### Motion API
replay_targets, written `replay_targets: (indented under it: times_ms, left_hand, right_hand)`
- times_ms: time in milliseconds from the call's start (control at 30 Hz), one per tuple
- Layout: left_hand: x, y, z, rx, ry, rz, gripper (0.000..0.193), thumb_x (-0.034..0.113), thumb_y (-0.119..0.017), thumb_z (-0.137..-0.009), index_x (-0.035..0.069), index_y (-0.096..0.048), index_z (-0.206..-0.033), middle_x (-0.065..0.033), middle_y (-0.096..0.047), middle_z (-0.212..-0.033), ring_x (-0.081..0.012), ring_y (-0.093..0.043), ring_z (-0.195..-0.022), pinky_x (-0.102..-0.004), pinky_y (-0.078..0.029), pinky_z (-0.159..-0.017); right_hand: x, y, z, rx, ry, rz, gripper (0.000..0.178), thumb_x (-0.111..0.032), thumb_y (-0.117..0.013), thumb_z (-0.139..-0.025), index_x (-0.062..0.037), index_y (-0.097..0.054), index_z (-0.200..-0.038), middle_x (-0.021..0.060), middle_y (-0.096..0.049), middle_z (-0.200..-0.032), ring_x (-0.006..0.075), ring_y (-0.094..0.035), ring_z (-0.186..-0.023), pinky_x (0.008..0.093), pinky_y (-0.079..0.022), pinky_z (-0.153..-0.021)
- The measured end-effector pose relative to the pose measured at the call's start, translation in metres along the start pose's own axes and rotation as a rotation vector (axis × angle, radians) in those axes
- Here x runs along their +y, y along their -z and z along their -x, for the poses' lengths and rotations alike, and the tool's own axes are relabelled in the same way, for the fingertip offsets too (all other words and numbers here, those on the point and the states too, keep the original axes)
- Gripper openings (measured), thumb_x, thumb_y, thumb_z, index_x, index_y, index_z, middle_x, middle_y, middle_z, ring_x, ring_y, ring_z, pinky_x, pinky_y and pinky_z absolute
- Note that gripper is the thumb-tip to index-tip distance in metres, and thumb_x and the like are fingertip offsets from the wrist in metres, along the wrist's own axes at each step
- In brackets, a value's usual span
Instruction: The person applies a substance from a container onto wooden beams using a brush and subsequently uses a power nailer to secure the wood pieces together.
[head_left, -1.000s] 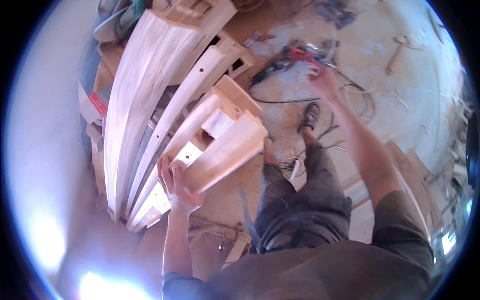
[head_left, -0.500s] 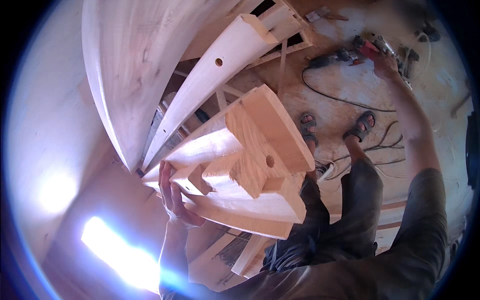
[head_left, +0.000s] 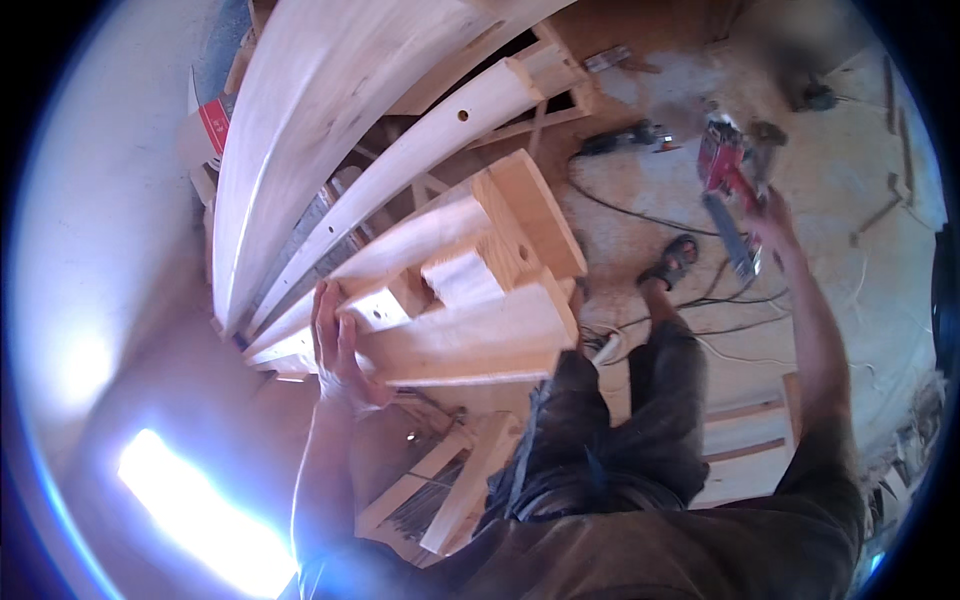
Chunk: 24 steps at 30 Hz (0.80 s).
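My left hand [head_left: 343,365] grips the lower edge of a large pale wooden workpiece [head_left: 460,330], its fingers curled over the narrow left part. The workpiece is built of joined boards with angled sides. A notched block [head_left: 467,277] stands up between the sides, and a smaller block [head_left: 390,303] with a hole sits beside my fingers. Out to the right, my right hand [head_left: 772,225] is closed on the handle of a red power tool [head_left: 718,158] with a long flat grey part. Motion blurs the tool, so its exact kind cannot be told.
Long curved wooden pieces [head_left: 290,150] lie beyond the workpiece. A dark corded power tool [head_left: 618,137] rests on the floor, with cables [head_left: 660,222] running near my feet. A slatted wooden frame [head_left: 745,450] is at the lower right. Bright light [head_left: 205,515] falls at the lower left.
My right hand has brought the red power tool up and nearer, clear of the dark tool on the floor. My left hand stays on the workpiece. The view has shifted.
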<state>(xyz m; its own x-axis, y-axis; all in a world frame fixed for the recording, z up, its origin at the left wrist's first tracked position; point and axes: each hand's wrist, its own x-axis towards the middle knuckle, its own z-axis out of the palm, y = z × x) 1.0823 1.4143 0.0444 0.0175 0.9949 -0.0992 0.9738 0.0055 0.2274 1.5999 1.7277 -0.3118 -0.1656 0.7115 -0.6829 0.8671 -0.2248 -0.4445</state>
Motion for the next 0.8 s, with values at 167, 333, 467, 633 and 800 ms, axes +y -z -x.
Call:
replay_targets:
  times_ms: [167,333,467,633,800]
  left_hand:
    - [0.019,0.008,0.011,0.038,0.042,-0.006,0.111,0.027,-0.083,-0.066,0.017,-0.025,-0.16,-0.0313,-0.031,-0.157,-0.0575,-0.036,-0.141,-0.0661,-0.037,-0.111]
    - [0.016,0.014,0.001,0.016,0.044,0.0,0.114,0.027,-0.088,-0.062,0.016,-0.027,-0.157,-0.0294,-0.026,-0.16,-0.0564,-0.03,-0.144,-0.0663,-0.033,-0.114]
    - [0.021,0.015,0.003,-0.001,0.108,-0.013,0.113,0.024,-0.091,-0.056,0.015,-0.032,-0.152,-0.0269,-0.029,-0.159,-0.054,-0.029,-0.145,-0.0666,-0.032,-0.114]
    - [0.022,0.016,0.012,0.052,0.114,0.033,0.107,0.023,-0.092,-0.056,0.015,-0.039,-0.148,-0.0256,-0.03,-0.159,-0.0531,-0.03,-0.145,-0.0653,-0.033,-0.114]
    - [0.019,0.021,0.014,0.072,0.136,0.094,0.098,0.021,-0.09,-0.056,0.014,-0.046,-0.144,-0.0241,-0.032,-0.158,-0.0523,-0.029,-0.145,-0.0642,-0.032,-0.115]
  right_hand:
    - [0.039,0.116,0.22,-0.221,0.066,-0.329,0.068,0.0,-0.074,-0.08,-0.0018,-0.046,-0.143,0.0066,-0.066,-0.084,0.0168,-0.067,-0.073,0.0353,-0.057,-0.066]
    - [0.068,0.053,0.275,-0.224,-0.503,-1.146,0.026,-0.01,-0.07,-0.081,-0.0025,-0.062,-0.105,0.0049,-0.059,-0.071,0.0198,-0.061,-0.059,0.0347,-0.055,-0.058]
    - [0.04,0.055,0.29,-0.063,-0.346,-0.946,0.008,-0.009,-0.069,-0.081,-0.0037,-0.064,-0.077,0.0052,-0.057,-0.058,0.018,-0.053,-0.044,0.0322,-0.046,-0.043]
    - [-0.09,0.147,0.342,-0.023,-0.263,-0.571,0.014,-0.013,-0.073,-0.083,-0.0056,-0.065,-0.075,0.0029,-0.057,-0.058,0.0137,-0.054,-0.045,0.0305,-0.042,-0.043]
    - [-0.162,0.172,0.372,0.047,-0.215,-0.277,0.017,-0.022,-0.074,-0.091,-0.0066,-0.069,-0.089,0.003,-0.063,-0.069,0.0131,-0.058,-0.056,0.0319,-0.049,-0.052]
